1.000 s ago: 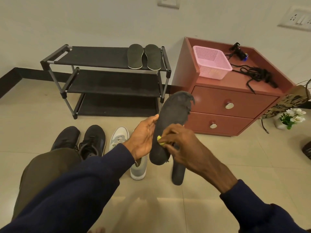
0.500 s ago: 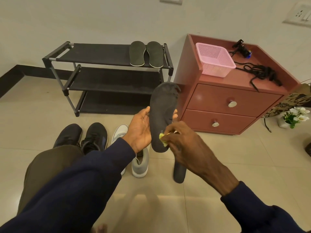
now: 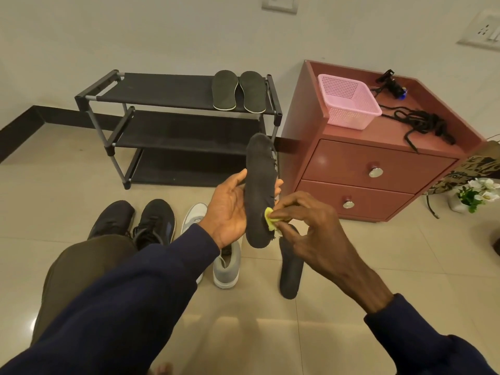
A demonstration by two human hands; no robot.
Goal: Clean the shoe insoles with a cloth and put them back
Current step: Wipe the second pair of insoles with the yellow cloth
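While we press cloth to insole

Left hand holds the dark insole upright above the floor, fingers curled round its edge. Right hand pinches the yellow cloth against its lower edge. Second insole lies below, beside a grey shoe.

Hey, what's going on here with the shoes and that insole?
A person holds a dark insole upright in the left hand and presses a small yellow cloth, pinched in the right hand, against its lower part. A second insole lies on the floor beside a grey shoe, not yet put back. On the top shelf of the shoe rack rest two more insoles.
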